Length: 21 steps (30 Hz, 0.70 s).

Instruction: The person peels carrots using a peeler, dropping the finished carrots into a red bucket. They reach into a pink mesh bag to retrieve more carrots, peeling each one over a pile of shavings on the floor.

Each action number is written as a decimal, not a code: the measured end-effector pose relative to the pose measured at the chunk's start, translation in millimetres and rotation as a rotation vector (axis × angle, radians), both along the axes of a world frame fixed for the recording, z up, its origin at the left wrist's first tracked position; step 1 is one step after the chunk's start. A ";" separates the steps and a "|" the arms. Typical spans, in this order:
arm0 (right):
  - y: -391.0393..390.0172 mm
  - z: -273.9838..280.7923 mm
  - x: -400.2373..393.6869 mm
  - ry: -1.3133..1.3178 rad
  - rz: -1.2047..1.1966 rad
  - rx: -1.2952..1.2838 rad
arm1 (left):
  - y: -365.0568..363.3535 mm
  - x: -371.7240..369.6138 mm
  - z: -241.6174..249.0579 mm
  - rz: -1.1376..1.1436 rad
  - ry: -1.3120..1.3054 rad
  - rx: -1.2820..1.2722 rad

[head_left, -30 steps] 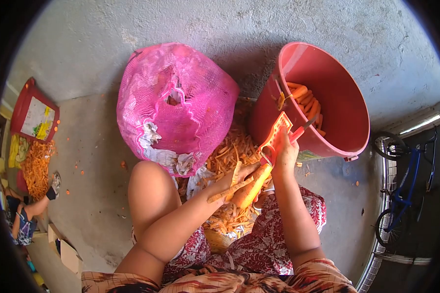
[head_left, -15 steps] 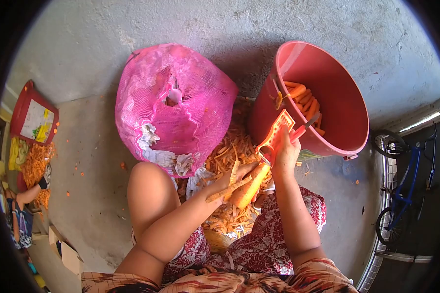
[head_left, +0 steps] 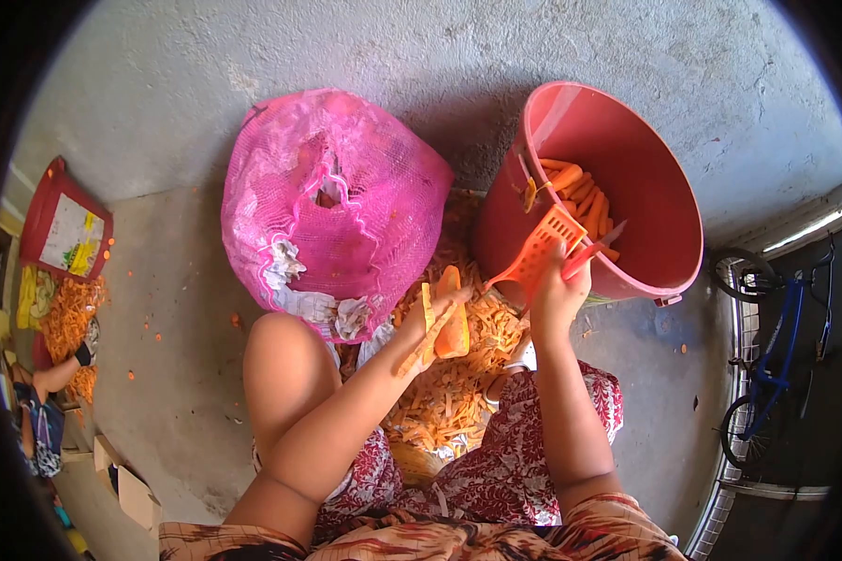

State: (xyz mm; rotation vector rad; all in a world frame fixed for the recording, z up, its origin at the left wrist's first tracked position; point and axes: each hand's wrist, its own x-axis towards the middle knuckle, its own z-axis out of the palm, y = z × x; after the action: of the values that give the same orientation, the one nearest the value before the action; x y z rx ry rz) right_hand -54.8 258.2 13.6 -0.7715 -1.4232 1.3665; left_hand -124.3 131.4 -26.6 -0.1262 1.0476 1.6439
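My left hand (head_left: 428,329) is wrapped round a partly peeled carrot (head_left: 453,327), and strips of peel (head_left: 425,338) cling to the hand and wrist. To the right, my right hand (head_left: 558,292) grips an orange peeler (head_left: 539,251) with a perforated body, held apart from the carrot. A knife with a red handle (head_left: 582,258) is in the same hand, its blade pointing up and right over the bucket's rim. Below both hands lies a heap of carrot peelings (head_left: 449,397) between my legs.
A red bucket (head_left: 660,187) with carrots (head_left: 580,201) inside leans at the right. A pink mesh sack (head_left: 393,187) stands by the wall. At far left are another red bucket (head_left: 42,201), more peelings (head_left: 70,313) and another person's arm (head_left: 58,376). A bicycle (head_left: 772,360) is at far right.
The carrot has turned more upright in my left hand and moved up and slightly left. The peeler has come off the carrot and tilted, and my right hand has shifted slightly right.
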 end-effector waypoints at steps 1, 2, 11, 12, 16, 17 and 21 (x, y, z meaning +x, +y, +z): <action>4.5 -11.4 1.9 -0.201 -0.057 0.294 | -0.6 2.5 -2.1 -0.002 0.059 0.034; 5.0 -12.4 2.2 -0.278 -0.045 0.497 | -0.9 3.9 -3.3 -0.004 0.118 0.067; 8.6 3.8 6.5 -0.135 0.007 0.159 | 1.6 6.2 -4.1 -0.154 0.737 0.019; 6.6 2.8 5.3 -0.122 0.030 0.152 | 1.6 6.0 -4.4 -0.155 0.765 0.032; 2.2 -0.1 0.8 -0.127 0.088 0.103 | 0.8 7.3 0.5 -0.115 0.617 0.021; 2.5 -1.5 0.9 -0.133 0.097 0.092 | 0.4 7.1 4.3 -0.118 0.581 0.021; 0.8 -4.1 -1.8 -0.108 0.131 0.069 | -1.0 4.8 4.3 -0.147 0.438 0.040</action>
State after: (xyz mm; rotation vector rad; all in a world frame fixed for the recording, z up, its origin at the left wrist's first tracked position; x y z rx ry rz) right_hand -56.6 258.9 9.5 -0.7271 -1.6210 1.3842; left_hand -119.6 130.4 -22.4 0.3447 1.3158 1.5914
